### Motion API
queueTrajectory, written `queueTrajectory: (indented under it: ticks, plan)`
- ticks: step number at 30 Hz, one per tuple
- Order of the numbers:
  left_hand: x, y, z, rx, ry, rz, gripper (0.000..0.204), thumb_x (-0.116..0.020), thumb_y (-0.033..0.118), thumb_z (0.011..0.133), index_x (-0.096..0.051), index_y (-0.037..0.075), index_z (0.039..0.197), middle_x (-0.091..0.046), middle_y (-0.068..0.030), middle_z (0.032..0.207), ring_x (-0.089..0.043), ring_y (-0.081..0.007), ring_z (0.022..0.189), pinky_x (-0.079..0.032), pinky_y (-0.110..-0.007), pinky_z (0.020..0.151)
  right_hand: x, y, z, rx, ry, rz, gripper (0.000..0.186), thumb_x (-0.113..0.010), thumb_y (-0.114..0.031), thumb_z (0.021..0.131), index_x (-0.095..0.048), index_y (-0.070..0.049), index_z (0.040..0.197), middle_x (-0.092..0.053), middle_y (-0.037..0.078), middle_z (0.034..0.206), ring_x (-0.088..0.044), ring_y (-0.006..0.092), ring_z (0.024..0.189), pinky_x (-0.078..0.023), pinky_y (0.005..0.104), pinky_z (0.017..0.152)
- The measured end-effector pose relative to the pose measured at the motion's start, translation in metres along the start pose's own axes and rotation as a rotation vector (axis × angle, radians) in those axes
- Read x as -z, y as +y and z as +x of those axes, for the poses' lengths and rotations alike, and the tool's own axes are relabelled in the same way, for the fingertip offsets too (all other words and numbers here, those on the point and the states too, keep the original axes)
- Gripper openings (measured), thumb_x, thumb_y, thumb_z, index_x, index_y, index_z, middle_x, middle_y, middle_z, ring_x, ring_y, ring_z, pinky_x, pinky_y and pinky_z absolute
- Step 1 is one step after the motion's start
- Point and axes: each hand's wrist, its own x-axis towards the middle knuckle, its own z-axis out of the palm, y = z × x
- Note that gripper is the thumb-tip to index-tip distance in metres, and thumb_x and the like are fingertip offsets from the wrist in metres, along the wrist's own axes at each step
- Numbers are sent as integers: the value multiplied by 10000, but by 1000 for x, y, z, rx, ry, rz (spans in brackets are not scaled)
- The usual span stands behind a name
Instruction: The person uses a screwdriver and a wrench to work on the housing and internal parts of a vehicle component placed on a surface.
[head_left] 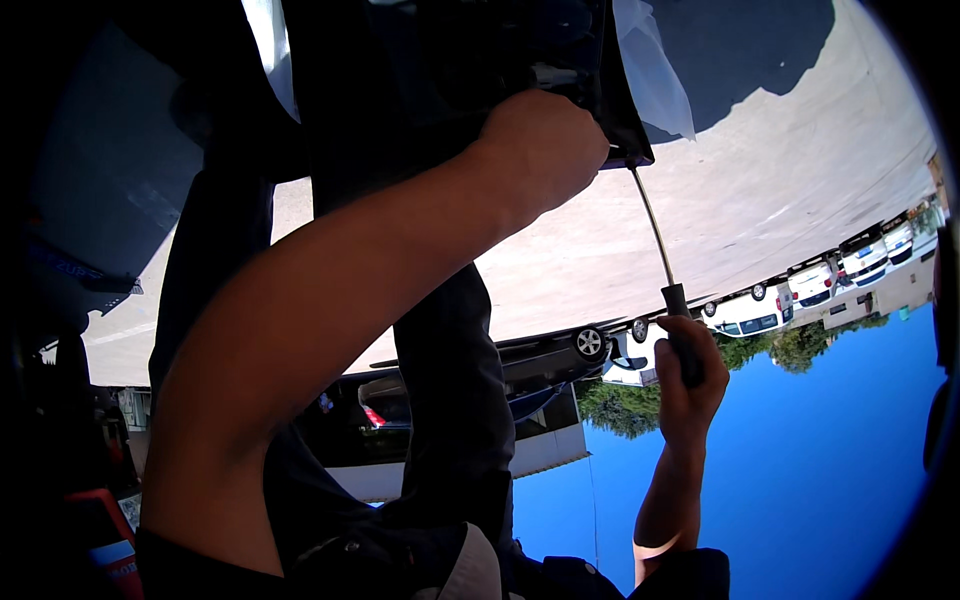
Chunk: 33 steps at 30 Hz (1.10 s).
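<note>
My right hand [695,375] is wrapped round the dark handle of a screwdriver [676,300]. Its long thin metal shaft runs up to the lower corner of a dark panel [628,120], where the tip meets the edge. Beside that tip, my left hand [548,140] is closed in a fist against the panel's lower edge. Its fingers are turned away, so what they grip is hidden. Deep shadow covers most of the panel.
Whitish translucent sheeting [655,70] hangs next to the panel's right side. Dark trouser legs [450,360] stand below the panel. Beyond lies pale paving [800,170], with a dark car [480,380] and several white vehicles [815,283] seen upside down along its far edge.
</note>
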Motion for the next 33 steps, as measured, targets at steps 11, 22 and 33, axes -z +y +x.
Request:
queueTrajectory:
  ticks: [11,22,33]
  plan:
    - [17,11,0,-33,-100,74,93,-669,69,868,-746,49,820,-705,-104,710,-715,-213,653,-576,-333,576,7,-11,10,301,-98,-431,261,-681,38,833,-722,-59,1072,-481,42,720,-466,128,556,-341,297,488]
    - [21,5,1,9,-153,82,164,-622,98,927,-753,42,844,-696,-104,694,-701,-202,619,-559,-333,552,2,4,5,20,-44,89,179,-618,19,897,-703,-5,1053,-590,32,796,-468,68,631,-341,235,564]
    - [27,6,1,8,-172,123,153,-623,71,907,-742,39,816,-670,-114,661,-686,-201,601,-549,-347,545,-13,11,-5,-247,119,770,182,-618,-51,931,-676,-24,1102,-632,57,857,-510,87,699,-400,247,621]
